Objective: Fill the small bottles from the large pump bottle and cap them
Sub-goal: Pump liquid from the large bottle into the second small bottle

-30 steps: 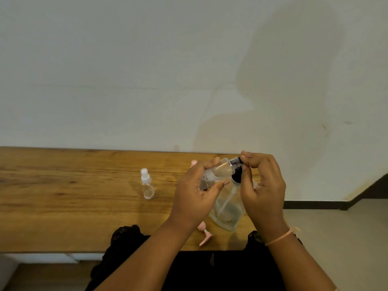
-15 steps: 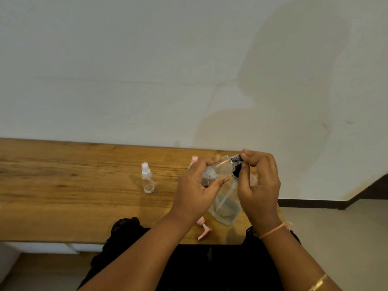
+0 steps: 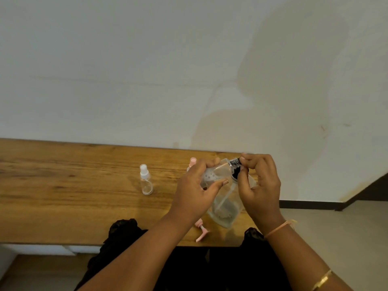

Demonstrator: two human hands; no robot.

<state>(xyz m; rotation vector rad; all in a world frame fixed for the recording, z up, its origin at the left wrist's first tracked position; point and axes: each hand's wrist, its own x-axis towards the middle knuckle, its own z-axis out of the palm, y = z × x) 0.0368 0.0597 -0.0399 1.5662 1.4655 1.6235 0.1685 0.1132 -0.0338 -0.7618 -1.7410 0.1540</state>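
- At centre-right of the frame, I see the left hand (image 3: pixel 195 192) gripping a small clear bottle (image 3: pixel 212 174) above the wooden table (image 3: pixel 63 196), fingers and thumb curled round its body.
- That bottle's long axis is tilted, running from lower left to upper right, and its neck points up-right toward the wall (image 3: pixel 147 70).
- I read the right hand (image 3: pixel 260 185) as pinching the black cap (image 3: pixel 235 163) at that neck with its fingertips.
- Below both hands, a large clear bottle (image 3: pixel 225 211) sits close to the table's right end and its near edge. I cannot tell whether it stands or leans.
- Just left of it lies a pink pump head (image 3: pixel 202 231), with its nozzle reaching the near edge.
- Further left, apart from the left hand, a spray bottle (image 3: pixel 146 179) stands upright with its top on.
- From there the wood stretches wide toward the frame's left, and the table's far edge meets the wall.
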